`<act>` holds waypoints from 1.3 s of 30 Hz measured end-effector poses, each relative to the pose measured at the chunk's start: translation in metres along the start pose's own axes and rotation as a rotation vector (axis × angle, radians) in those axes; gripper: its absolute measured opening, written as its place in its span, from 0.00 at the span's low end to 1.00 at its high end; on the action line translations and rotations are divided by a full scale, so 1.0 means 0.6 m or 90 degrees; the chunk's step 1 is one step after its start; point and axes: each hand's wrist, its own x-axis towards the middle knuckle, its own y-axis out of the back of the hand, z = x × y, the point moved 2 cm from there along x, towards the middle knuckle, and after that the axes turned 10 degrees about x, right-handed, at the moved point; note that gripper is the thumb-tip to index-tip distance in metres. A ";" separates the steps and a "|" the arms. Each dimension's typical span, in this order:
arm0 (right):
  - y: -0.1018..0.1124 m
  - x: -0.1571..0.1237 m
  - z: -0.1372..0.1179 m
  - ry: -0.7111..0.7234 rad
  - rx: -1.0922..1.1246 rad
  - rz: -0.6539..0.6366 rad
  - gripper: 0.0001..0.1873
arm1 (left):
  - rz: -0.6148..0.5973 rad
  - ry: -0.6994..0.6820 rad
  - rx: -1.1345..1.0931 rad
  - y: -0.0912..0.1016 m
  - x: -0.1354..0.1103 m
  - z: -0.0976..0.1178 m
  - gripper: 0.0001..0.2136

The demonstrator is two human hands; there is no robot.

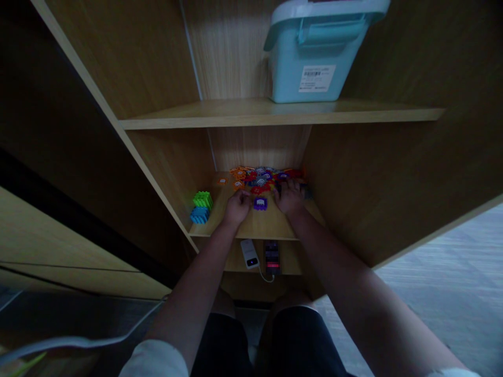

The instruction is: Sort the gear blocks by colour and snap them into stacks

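Both my arms reach into a low wooden shelf (255, 228). My left hand (237, 206) lies knuckles up with its fingers curled at the near edge of a pile of small plastic tiles (261, 179), mostly orange, red and purple. My right hand (288, 197) rests on the pile's right side, fingers bent down among the pieces. A single purple tile (260, 203) sits on the shelf between the two hands. What either hand holds is hidden by the fingers.
A green block stack (203, 199) and a blue one (200, 214) stand at the shelf's left front. A lone orange tile (222, 181) lies behind them. A white power bank (249, 253) and a dark device (272, 257) lie on the shelf below. A pale blue bin (314, 52) occupies the upper shelf.
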 end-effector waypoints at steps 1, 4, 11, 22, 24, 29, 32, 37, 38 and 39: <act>-0.006 0.004 0.005 0.011 0.017 0.008 0.29 | 0.001 0.000 0.000 0.000 0.000 0.000 0.08; -0.020 0.018 0.022 0.017 0.055 0.021 0.31 | 0.001 0.000 -0.003 0.001 -0.001 0.002 0.08; -0.035 0.033 0.041 -0.013 0.085 -0.010 0.35 | -0.007 0.005 -0.011 0.000 -0.002 0.003 0.08; 0.028 0.010 -0.026 0.137 0.104 -0.014 0.30 | 0.029 -0.041 -0.010 -0.002 0.001 -0.004 0.13; 0.040 -0.005 -0.049 0.192 0.104 -0.060 0.31 | 0.030 -0.069 -0.038 0.001 -0.002 0.002 0.19; 0.061 -0.046 -0.095 0.308 0.104 -0.161 0.31 | 0.008 -0.149 -0.099 0.005 -0.010 0.019 0.26; 0.068 -0.059 -0.103 0.325 0.096 -0.173 0.28 | -0.030 -0.177 -0.101 0.004 -0.012 0.020 0.18; 0.078 -0.064 -0.102 0.307 0.105 -0.149 0.18 | -0.029 -0.180 -0.099 0.004 -0.012 0.017 0.12; 0.080 -0.063 -0.101 0.292 0.112 -0.135 0.15 | -0.027 -0.173 -0.092 0.005 -0.012 0.017 0.12; 0.081 -0.062 -0.100 0.274 0.121 -0.118 0.14 | -0.030 -0.166 -0.087 0.005 -0.012 0.018 0.11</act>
